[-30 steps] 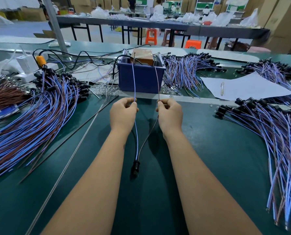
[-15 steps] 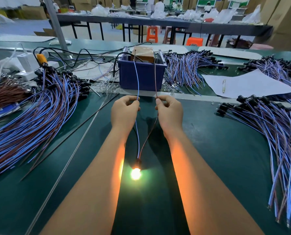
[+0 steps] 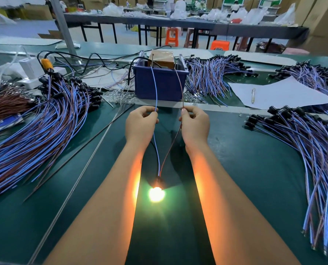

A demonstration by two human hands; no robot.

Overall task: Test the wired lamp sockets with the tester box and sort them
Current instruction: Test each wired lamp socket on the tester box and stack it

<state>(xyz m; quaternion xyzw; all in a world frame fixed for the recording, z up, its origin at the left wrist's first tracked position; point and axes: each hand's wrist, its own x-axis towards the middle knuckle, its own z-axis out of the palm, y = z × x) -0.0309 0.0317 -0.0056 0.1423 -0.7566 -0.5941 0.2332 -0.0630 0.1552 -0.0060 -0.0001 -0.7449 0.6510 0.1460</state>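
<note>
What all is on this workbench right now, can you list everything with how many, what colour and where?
Dark blue plastic tester box: one, centre rear of the bench, tan block inside.
Wired black lamp socket: one, bulb glowing yellow-green, lying between the forearms.
Blue wire and brown wire: one each, running from the socket up to the box.
Blue-and-brown wired socket bundles: several heaps, left, right, rear.
White paper sheet: one, right rear, with a pen on it.
White power strip: one, left rear.
Left hand: grip pinches the blue wire.
Right hand: grip pinches the brown wire.
</note>
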